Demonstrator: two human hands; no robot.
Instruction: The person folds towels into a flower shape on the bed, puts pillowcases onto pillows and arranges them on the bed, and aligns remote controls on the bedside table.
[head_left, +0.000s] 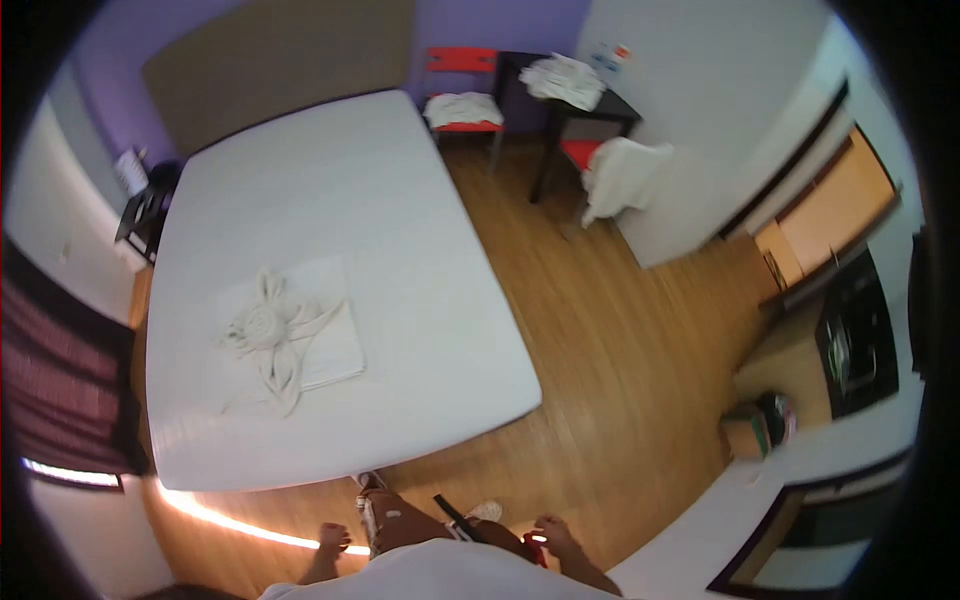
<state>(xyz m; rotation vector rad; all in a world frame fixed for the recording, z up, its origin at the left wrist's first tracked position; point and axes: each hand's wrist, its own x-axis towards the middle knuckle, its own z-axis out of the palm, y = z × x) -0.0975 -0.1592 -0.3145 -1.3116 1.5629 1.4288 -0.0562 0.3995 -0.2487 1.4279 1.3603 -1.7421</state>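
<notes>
My left hand (335,538) hangs low by my left leg, short of the foot of the bed. Its fingers are curled in, and nothing shows in them. My right hand (550,532) is at my right side with the fingers curled. A small red item (535,546) shows right by it; whether the fingers grip it is unclear. A dark strap (455,515) dangles at my waist. On the bed (400,230), which has a fitted white sheet, rests a towel folded into a flower shape (265,325), over a flat folded white cloth (335,350).
A red chair (462,60) with white linen stands past the bed, beside a dark desk (620,108) bearing crumpled linen (565,80). White cloth (625,175) drapes a second chair. A box (745,435) sits on the wooden floor (610,370) at right, near a cabinet (790,370).
</notes>
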